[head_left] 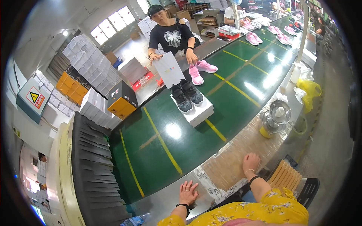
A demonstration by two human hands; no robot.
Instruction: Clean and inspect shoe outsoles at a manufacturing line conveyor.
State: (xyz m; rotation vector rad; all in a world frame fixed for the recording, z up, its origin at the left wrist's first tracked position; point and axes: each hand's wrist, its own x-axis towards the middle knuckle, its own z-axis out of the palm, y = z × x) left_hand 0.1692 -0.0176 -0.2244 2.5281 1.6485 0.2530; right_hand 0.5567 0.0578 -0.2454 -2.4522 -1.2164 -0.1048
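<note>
My left hand (187,193) lies flat with its fingers spread on the metal edge of the line, holding nothing. My right hand (251,162) rests on a sheet of brown cardboard (228,164) taped to that edge; its fingers are curled in, and nothing shows in them. Across the green conveyor belt (166,137), a pair of dark grey sneakers (186,96) stands on a white shoebox (197,113). A co-worker facing me touches an upright white box lid (168,70) with one hand and has the other at a pair of pink sneakers (200,71).
Metal bowls (277,115) stand to the right of the cardboard. More pink sneakers (253,38) lie farther up the belt. A dark strip curtain (94,162) hangs at the belt's left end. An orange and black carton (122,100) sits on the far side. A plastic bottle (135,219) lies near my left arm.
</note>
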